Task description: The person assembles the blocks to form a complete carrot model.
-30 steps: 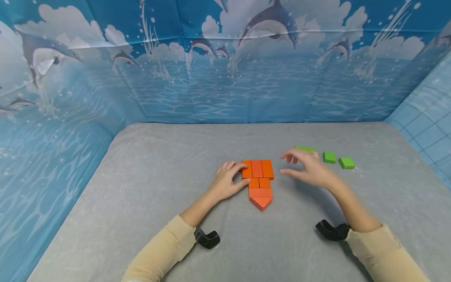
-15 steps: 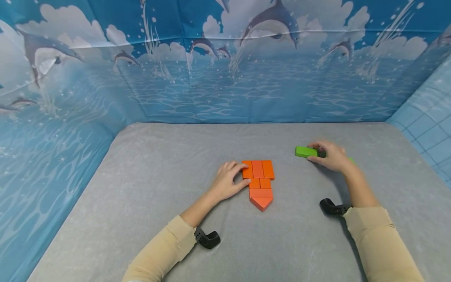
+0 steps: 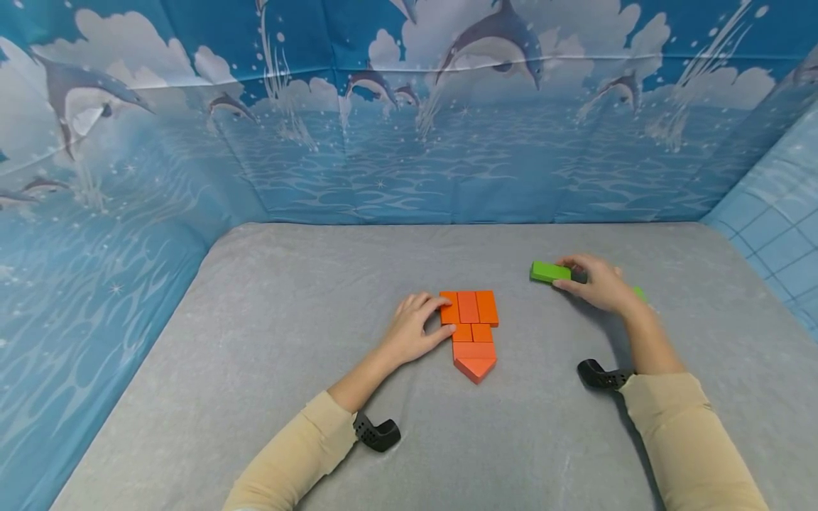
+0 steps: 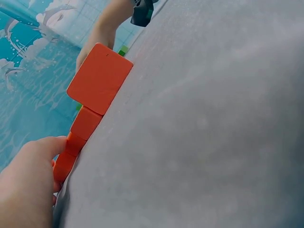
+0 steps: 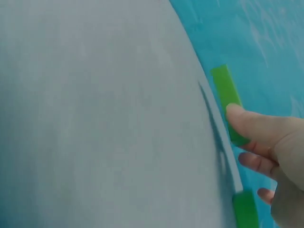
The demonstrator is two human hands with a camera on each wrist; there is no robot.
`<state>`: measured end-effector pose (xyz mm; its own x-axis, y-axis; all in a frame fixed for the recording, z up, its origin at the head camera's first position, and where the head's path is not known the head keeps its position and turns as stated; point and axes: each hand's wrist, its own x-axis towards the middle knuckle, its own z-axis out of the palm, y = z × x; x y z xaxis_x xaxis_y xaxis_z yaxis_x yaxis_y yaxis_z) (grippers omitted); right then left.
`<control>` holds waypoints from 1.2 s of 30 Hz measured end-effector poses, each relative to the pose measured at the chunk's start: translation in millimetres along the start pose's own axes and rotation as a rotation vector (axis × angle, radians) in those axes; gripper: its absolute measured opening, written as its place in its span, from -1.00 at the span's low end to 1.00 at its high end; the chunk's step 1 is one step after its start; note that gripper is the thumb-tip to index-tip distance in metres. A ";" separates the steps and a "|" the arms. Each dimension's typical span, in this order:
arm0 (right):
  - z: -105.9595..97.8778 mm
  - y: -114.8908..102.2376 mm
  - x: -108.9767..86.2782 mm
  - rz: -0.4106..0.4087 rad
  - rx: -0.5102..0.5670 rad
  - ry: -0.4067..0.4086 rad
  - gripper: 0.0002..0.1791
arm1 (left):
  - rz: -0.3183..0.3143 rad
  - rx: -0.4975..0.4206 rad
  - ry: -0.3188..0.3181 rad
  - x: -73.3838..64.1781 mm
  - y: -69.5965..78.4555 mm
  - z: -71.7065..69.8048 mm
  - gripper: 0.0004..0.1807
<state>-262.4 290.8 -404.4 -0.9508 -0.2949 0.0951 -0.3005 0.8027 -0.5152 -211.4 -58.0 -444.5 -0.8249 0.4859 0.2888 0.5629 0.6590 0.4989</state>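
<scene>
Several orange blocks lie together in a flat arrow-like shape: upright oblong blocks (image 3: pixel 469 306) in the far row, two small blocks (image 3: pixel 471 333) in the middle, and a pointed block (image 3: pixel 474 358) nearest. My left hand (image 3: pixel 409 332) rests at their left side, fingertips and thumb touching the edge with the fingers loosely bent. To the right, my right hand (image 3: pixel 596 285) pinches a long green block (image 3: pixel 549 272) by its right end between thumb and fingers. In the right wrist view that green block (image 5: pixel 225 85) hangs slightly above the cloth, its shadow beneath.
Another green block (image 3: pixel 640 293) is mostly hidden behind my right wrist; the right wrist view has a green block (image 5: pixel 245 209) below the hand. Grey cloth (image 3: pixel 319 298) covers the table. A blue dolphin-print curtain (image 3: pixel 409 156) stands along the back and sides.
My right hand has gone from beside the orange blocks to the long green block, taken hold of it and shifted it slightly left. My left hand has stayed in place.
</scene>
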 end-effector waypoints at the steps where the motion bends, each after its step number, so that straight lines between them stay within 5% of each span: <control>1: 0.4 -3.7 2.0 -0.008 0.002 -0.003 -0.55 | -0.001 0.001 0.000 0.0 -0.1 0.2 -0.51; 12: 26.9 -53.2 35.2 -0.122 0.063 -0.038 -0.58 | 0.001 -0.004 0.009 0.1 -0.1 1.0 -0.51; 19: 44.4 -74.3 53.9 -0.122 0.058 -0.095 -0.58 | -0.001 -0.007 0.001 0.9 -1.3 1.3 -0.51; 36: 64.1 -81.5 68.7 -0.117 0.113 -0.150 -0.63 | -0.001 -0.012 -0.004 1.1 0.6 -1.3 -0.52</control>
<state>-298.3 171.8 -410.5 -0.8856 -0.4630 0.0361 -0.3894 0.6981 -0.6009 -212.1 -57.9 -442.9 -0.8254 0.4874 0.2848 0.5611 0.6525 0.5094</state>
